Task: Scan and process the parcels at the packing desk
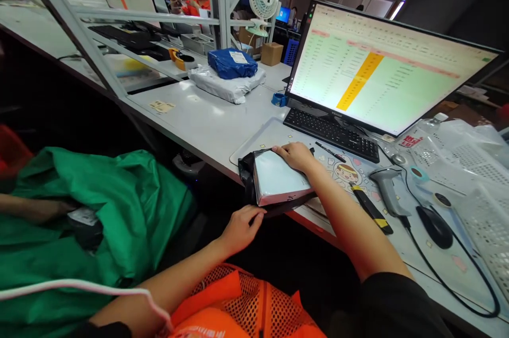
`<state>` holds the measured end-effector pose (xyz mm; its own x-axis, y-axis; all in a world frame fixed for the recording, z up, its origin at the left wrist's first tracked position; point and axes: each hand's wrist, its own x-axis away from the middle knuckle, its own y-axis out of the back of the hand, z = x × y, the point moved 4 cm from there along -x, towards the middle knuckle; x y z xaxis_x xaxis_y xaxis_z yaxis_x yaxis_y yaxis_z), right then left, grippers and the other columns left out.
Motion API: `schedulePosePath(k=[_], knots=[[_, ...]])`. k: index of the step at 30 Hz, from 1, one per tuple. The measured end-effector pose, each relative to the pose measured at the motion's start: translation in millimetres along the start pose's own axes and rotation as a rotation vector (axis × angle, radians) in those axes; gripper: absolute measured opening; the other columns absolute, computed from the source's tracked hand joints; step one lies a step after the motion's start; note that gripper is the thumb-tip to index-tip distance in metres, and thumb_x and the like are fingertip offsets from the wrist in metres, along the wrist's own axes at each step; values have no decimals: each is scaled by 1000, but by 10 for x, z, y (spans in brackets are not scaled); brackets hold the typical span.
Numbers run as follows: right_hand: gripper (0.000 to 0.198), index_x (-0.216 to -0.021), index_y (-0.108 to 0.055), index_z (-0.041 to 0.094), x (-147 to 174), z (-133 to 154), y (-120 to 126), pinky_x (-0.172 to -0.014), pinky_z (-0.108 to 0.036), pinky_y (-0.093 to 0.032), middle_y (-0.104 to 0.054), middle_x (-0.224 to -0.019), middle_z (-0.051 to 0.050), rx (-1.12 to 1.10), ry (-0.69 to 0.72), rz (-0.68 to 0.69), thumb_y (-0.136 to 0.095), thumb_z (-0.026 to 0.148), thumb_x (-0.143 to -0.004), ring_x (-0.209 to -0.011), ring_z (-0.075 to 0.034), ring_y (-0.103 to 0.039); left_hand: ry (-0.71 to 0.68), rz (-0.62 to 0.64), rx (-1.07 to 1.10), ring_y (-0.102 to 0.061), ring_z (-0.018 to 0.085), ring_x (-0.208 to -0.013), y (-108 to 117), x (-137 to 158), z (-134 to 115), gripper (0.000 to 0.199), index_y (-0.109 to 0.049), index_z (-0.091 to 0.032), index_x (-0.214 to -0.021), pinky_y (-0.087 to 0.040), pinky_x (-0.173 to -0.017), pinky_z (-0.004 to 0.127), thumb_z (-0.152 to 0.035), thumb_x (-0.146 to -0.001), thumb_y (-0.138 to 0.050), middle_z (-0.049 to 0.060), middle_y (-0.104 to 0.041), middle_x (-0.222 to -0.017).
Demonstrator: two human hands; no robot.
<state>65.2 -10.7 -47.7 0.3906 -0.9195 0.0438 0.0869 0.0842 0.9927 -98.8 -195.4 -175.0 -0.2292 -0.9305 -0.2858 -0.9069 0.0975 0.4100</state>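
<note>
Head view: a white desk (199, 121) in a workroom extends ahead of the fingers; a monitor (369, 73) and keyboard (330, 134) stand beyond them, rightward. A white box (280, 178), partly inside a black plastic bag (247, 176), lies under the right hand (297, 158), whose fingers are partly extended along its far edge. The left hand (242, 229) has thumb and forefinger nearly together at the bag's near edge; grip cannot be determined for either. Right palm faces down; left forearm angles in low.
</note>
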Motion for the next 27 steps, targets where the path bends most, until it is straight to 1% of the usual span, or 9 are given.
schedulePosePath(k=[4,7,9,12,15,18,23,25,27], knots=[[67,-101,-85,22,182,118,28,-86,-35,-44,-81,-100,-13,-17,21,-13,-35,65,-113,-98,-28,-71,347,-21,577,-75,32,-94,70,-233,362,61,-68,-21,-92,-60,-93,50,-78,-93,-50,12,-78,-92],[62,-100,-84,22,580,400,66,-91,-38,-44,-81,-100,-11,-13,103,-70,-34,55,-116,-96,-26,-70,437,11,864,-75,32,-96,228,-230,256,89,-67,-18,-109,-61,-87,48,-100,-83,-41,17,-77,-104],[60,-102,-83,23,971,657,109,-94,-41,-45,-80,-104,-11,-8,183,-183,-35,55,-116,-98,-26,-68,333,79,815,-72,34,-107,352,-170,32,91,-66,-20,-123,-60,-89,46,-98,-75,-60,17,-75,-116],[59,-120,-81,22,1597,984,160,-90,-46,-48,-76,-112,-16,11,230,-370,-43,66,-110,-100,-30,-64,192,231,498,-70,33,-105,446,-75,-367,61,-71,-21,-114,-58,-89,41,-57,-69,-89,11,-76,-109],[65,-134,-75,18,2085,1086,112,-85,-45,-54,-72,-108,-17,-39,163,-450,-50,70,-105,-96,-30,-64,120,452,221,-70,27,-88,375,-22,-680,25,-72,-21,-98,-57,-80,36,-29,-74,-76,4,-75,-95],[60,-134,-71,18,2480,964,-66,-78,-38,-59,-72,-98,-12,-228,88,-516,-56,68,-105,-89,-26,-69,-24,655,107,-72,25,-79,197,4,-866,22,-71,-25,-102,-55,-71,33,-30,-81,-72,2,-76,-94],[33,-131,-66,38,3215,515,-415,-58,-36,-60,-80,-93,-2,-488,-165,-594,-48,51,-106,-68,-24,-75,-340,906,110,-76,28,-81,-60,26,-1113,46,-65,-31,-126,-55,-67,33,-29,-81,-75,6,-77,-104],[28,-114,-71,41,3703,196,-344,-56,-44,-60,-79,-86,-2,-379,-436,-651,-48,51,-102,-65,-30,-75,-373,960,174,-78,30,-93,-82,-36,-1164,67,-59,-34,-142,-60,-77,36,-28,-78,-78,8,-77,-115],[30,-101,-74,34,4448,-207,-85,-63,-52,-60,-75,-79,-10,-128,-905,-776,-48,49,-100,-64,-35,-72,-321,916,283,-77,33,-107,-63,-193,-1132,89,-49,-37,-156,-63,-90,39,-32,-75,-85,9,-75,-128]])
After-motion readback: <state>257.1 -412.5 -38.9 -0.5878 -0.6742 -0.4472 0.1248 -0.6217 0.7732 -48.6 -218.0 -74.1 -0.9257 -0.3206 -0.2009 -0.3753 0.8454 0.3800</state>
